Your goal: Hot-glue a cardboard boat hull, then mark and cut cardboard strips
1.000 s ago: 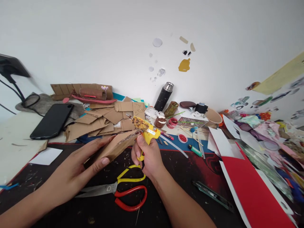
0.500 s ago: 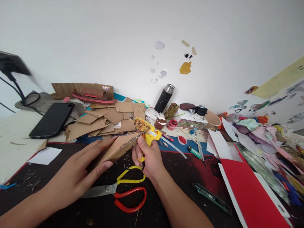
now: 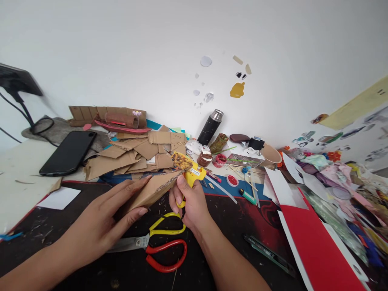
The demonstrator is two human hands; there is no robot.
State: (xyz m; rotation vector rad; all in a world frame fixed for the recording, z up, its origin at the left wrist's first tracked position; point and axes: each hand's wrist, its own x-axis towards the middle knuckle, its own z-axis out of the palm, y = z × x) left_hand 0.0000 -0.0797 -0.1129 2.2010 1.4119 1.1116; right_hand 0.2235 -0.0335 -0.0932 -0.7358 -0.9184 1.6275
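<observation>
A folded cardboard piece (image 3: 153,189) is gripped between the thumb and fingers of my left hand (image 3: 110,216). My right hand (image 3: 192,204) is wrapped round a yellow glue gun (image 3: 195,174), whose front is stained brown. The gun's front end lies against or just over the cardboard's upper right edge; the exact contact is hidden. Below both hands, scissors (image 3: 166,242) with one yellow and one red handle lie on the dark mat (image 3: 230,258), their blades partly behind my left hand.
Cardboard scraps (image 3: 130,155) are heaped behind the hands, with a red model boat (image 3: 121,125) beyond. A phone (image 3: 68,153) lies at left. A black flask (image 3: 210,127) and paint jars (image 3: 219,160) stand further back. A cutter (image 3: 268,254) and red sheet (image 3: 321,242) lie at right.
The camera view has shifted slightly. My left hand and the cardboard have moved a little to the right; my right hand still holds the glue gun at the cardboard's edge.
</observation>
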